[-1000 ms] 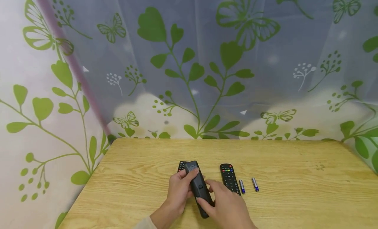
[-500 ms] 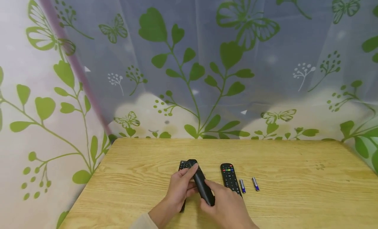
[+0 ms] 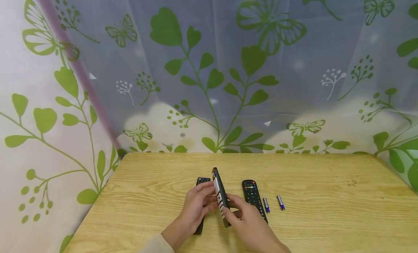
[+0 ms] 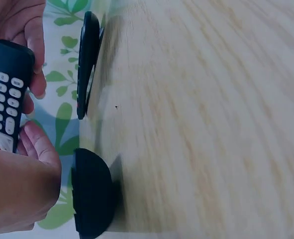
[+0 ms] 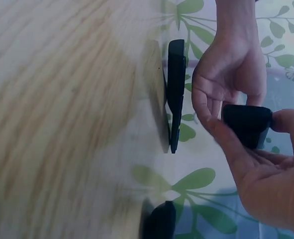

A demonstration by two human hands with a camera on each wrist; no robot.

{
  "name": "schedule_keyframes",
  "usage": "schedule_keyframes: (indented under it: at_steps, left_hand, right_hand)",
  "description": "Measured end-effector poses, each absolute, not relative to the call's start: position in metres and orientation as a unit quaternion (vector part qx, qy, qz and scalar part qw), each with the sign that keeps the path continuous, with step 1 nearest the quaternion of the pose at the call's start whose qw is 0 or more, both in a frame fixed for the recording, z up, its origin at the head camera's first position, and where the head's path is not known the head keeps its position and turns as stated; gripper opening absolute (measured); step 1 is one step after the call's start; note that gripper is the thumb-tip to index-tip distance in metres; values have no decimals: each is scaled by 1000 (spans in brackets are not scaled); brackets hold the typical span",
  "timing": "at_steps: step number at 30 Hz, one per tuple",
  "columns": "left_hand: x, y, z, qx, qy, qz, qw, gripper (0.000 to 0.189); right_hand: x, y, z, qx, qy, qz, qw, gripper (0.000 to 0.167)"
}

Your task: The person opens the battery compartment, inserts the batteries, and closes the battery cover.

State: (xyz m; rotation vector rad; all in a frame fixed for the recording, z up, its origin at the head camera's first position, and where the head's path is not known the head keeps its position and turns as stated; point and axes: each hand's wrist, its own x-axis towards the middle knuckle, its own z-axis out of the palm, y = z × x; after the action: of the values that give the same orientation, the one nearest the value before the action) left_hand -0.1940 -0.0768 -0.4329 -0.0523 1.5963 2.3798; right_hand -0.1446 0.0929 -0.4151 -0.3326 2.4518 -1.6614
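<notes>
A black remote control [image 3: 223, 200] is held above the table, edge up, its pale-keyed face turned left; the left wrist view shows its white keys [image 4: 6, 97]. My right hand [image 3: 249, 221] pinches the remote's lower part between thumb and fingers. My left hand [image 3: 192, 209] has its fingers against the keyed side; its thumb is hard to make out. Another black remote [image 3: 198, 228] lies on the table partly behind my left hand. A third remote [image 3: 250, 195] with coloured buttons lies right of centre, its lower end partly behind my right hand.
Two AA-size batteries, one [image 3: 266, 205] beside the right-hand remote and one [image 3: 280, 202] farther right, lie on the wood-grain table [image 3: 326, 209]. Patterned cloth [image 3: 196, 100] hangs behind the table and along the left.
The held remote has turned over, from its back facing up to edge up with the keys facing left. My left thumb has left its back. The remotes and batteries on the table stay put.
</notes>
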Motion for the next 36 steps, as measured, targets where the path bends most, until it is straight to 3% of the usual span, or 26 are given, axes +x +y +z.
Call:
schedule_keyframes:
  at_steps: [11,24,36]
  left_hand:
    - [-196,-76,-440,-45,562,816,128,40]
    - [-192,-68,-443,-81,654,747,85,33]
    - [-192,-60,-447,-33,714,696,71,31]
  right_hand:
    - [-150,102,-426,-125,755,-632,120,49]
    - [-155,105,-436,-100,817,-563,78,40]
    - [-156,104,-435,-121,894,-431,27,28]
